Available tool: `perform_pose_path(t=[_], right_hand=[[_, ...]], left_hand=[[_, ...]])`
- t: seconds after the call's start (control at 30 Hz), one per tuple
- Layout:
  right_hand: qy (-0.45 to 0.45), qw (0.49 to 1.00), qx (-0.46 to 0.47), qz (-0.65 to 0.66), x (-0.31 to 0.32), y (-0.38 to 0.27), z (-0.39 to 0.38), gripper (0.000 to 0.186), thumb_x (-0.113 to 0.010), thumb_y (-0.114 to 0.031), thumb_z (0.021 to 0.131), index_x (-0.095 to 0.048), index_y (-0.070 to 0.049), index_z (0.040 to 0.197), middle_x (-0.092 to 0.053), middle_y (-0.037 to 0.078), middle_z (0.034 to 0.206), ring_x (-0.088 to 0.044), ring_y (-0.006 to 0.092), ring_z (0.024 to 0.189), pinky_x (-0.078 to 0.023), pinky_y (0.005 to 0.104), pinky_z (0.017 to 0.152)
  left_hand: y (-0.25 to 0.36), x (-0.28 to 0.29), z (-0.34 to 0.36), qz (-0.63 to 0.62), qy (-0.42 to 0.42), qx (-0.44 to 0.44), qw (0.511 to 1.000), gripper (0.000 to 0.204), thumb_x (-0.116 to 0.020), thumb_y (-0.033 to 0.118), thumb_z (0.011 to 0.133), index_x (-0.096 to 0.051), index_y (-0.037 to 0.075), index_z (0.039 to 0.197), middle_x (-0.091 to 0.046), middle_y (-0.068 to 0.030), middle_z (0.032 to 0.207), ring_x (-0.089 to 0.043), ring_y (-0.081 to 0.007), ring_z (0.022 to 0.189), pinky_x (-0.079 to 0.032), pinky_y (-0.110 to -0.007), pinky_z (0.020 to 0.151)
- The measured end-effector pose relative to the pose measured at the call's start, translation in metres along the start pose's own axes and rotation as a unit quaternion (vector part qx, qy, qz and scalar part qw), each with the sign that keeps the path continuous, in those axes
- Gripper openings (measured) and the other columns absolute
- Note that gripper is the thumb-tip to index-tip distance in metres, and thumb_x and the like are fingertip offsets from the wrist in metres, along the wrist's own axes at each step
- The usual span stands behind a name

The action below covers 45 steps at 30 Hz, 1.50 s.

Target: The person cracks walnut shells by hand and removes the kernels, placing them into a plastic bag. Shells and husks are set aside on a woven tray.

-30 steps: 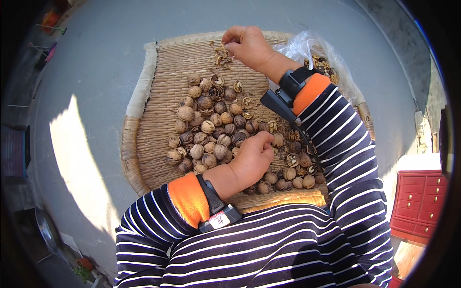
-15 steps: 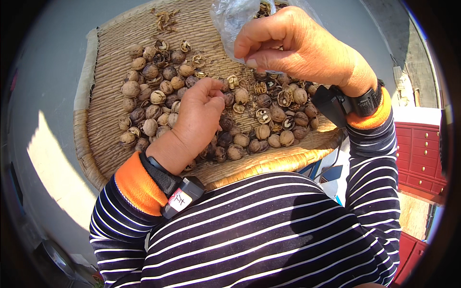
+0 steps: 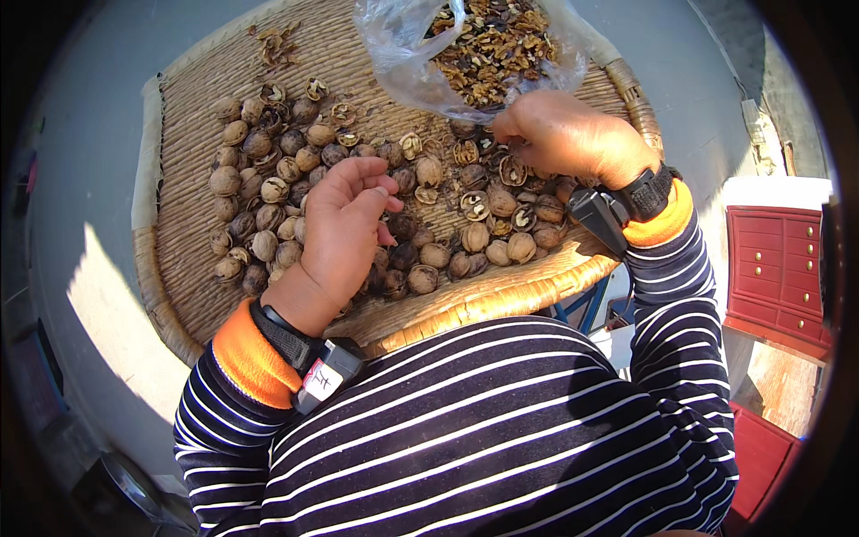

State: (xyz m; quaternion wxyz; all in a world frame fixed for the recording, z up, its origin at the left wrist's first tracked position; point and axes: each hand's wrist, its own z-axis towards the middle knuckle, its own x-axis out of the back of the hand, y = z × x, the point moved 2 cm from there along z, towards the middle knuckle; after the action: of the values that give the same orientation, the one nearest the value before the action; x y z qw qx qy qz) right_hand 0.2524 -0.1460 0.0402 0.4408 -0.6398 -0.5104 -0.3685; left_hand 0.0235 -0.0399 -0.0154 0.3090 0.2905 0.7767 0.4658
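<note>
Many whole brown walnuts (image 3: 274, 190) lie across a woven straw surface (image 3: 192, 112), with cracked walnut shells (image 3: 474, 205) among them. My left hand (image 3: 344, 224) is over the middle of the pile, palm side turned inward. Its fingers are loosely bent, the thumb apart from them, and nothing shows between. At the right of the pile, my right hand (image 3: 577, 139) is low over the cracked shells, just below a clear plastic bag (image 3: 394, 63). Its fingers curl downward and their tips are hidden, so anything in them is out of sight. Walnut kernels (image 3: 497, 54) fill the bag.
Dry shell scraps (image 3: 276, 45) sit at the far left of the straw surface. Its thick woven rim (image 3: 492, 295) runs close to my body. A red cabinet with drawers (image 3: 777, 268) stands to the right, beyond my right forearm.
My right hand has come down from in front of the plastic bag to the cracked shells, uncovering the kernels. My left hand has shifted slightly left, with its fingers more apart.
</note>
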Motion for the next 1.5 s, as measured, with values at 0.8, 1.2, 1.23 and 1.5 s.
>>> perform_pose_path(t=[0.8,1.2,1.23,1.5], right_hand=[[-0.240,0.955,0.026,-0.170,-0.002,-0.032,0.004,0.022,-0.070,-0.009,0.064,-0.069,-0.003,0.085,-0.066,0.016,0.080,-0.065,0.0352,0.082,-0.052,0.0408,0.073],[-0.162,0.985,-0.047,-0.037,0.014,-0.025,-0.001,0.016,-0.062,-0.002,0.066,-0.065,0.001,0.082,-0.063,0.016,0.071,-0.064,0.0310,0.069,-0.049,0.0374,0.061],[-0.136,0.989,-0.021,0.049,0.020,-0.028,-0.002,0.015,-0.062,-0.002,0.066,-0.064,0.002,0.080,-0.063,0.016,0.070,-0.063,0.0289,0.067,-0.048,0.0365,0.060],[-0.058,0.925,0.075,0.369,0.022,-0.070,0.027,0.011,-0.062,0.000,0.071,-0.061,0.003,0.081,-0.061,0.007,0.066,-0.057,0.0124,0.061,-0.045,0.0272,0.054]], left_hand=[[0.000,0.005,0.005,0.007,-0.056,0.009,0.998,0.019,-0.051,0.002,0.089,-0.058,-0.002,0.106,-0.061,-0.0057,0.085,-0.059,-0.0108,0.068,-0.045,-0.021,0.049],[0.004,0.007,0.005,0.017,-0.103,0.023,0.994,0.020,-0.051,0.003,0.090,-0.057,-0.002,0.108,-0.063,-0.0077,0.087,-0.063,-0.0150,0.072,-0.049,-0.024,0.055],[0.004,0.006,0.005,0.009,-0.117,0.034,0.993,0.021,-0.050,0.002,0.090,-0.057,-0.002,0.110,-0.063,-0.0085,0.089,-0.063,-0.0157,0.074,-0.050,-0.025,0.057],[0.006,-0.008,0.001,-0.208,-0.221,0.066,0.951,0.039,-0.046,-0.004,0.088,-0.046,-0.003,0.127,-0.059,-0.0152,0.113,-0.063,-0.0261,0.099,-0.053,-0.038,0.083]])
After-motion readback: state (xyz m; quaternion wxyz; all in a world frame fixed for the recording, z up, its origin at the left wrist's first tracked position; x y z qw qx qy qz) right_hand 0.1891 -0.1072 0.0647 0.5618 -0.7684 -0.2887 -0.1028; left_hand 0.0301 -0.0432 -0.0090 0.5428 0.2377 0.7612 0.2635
